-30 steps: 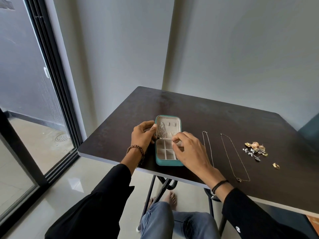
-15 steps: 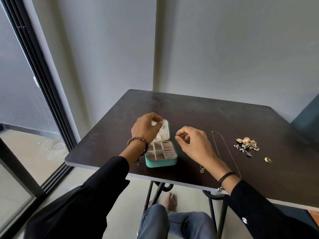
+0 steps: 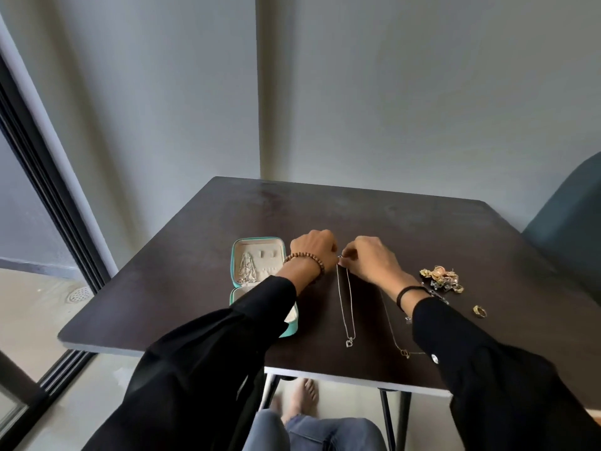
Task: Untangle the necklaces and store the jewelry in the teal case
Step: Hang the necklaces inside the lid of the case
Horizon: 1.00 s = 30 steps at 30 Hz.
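Observation:
The teal case [image 3: 234, 260] lies open on the dark table [image 3: 406, 229], a silver chain in its cream lid; my left sleeve covers its lower half. A silver necklace [image 3: 345, 301] with a heart pendant lies straight to the right of the case. My left hand [image 3: 312, 247] and my right hand [image 3: 369, 260] meet at its far end, fingers curled, pinching the chain there. A gold necklace [image 3: 398, 345] with a ring pendant lies beside it, partly under my right wrist.
A heap of gold and silver jewelry [image 3: 442, 278] sits right of my right hand, with a gold ring [image 3: 479, 310] nearer the table's right side. A teal chair back [image 3: 572, 222] stands at the right. A glass sliding door [image 3: 29, 222] is on the left.
Both hands left the case and moved right to the far end of the silver necklace. The camera view shifted, so the case now sits further left.

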Each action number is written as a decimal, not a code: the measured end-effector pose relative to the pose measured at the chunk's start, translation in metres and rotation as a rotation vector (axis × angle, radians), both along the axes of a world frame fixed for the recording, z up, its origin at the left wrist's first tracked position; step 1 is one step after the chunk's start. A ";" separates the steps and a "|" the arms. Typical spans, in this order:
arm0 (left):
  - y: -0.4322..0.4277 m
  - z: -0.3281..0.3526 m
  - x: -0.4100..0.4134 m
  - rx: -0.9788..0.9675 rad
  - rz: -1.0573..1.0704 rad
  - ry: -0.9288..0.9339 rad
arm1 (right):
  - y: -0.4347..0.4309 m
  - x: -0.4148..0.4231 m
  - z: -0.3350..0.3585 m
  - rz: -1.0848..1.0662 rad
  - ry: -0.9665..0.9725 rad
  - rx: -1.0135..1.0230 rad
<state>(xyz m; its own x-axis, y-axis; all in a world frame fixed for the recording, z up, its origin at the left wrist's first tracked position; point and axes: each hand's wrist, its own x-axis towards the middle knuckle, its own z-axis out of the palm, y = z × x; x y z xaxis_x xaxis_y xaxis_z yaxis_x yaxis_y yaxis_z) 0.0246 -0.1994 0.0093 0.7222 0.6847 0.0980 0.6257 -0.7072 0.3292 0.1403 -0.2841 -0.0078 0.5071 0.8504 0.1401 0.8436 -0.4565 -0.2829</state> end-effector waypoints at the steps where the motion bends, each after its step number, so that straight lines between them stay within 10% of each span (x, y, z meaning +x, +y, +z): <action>1: -0.001 -0.001 0.005 -0.009 0.003 0.027 | 0.003 0.002 0.003 -0.013 -0.006 -0.013; 14: -0.009 -0.002 0.019 -0.085 0.082 0.061 | -0.001 -0.008 0.007 0.136 -0.178 -0.206; 30: -0.025 0.044 -0.042 -0.844 -0.049 -0.580 | -0.064 -0.011 0.044 0.013 0.782 0.540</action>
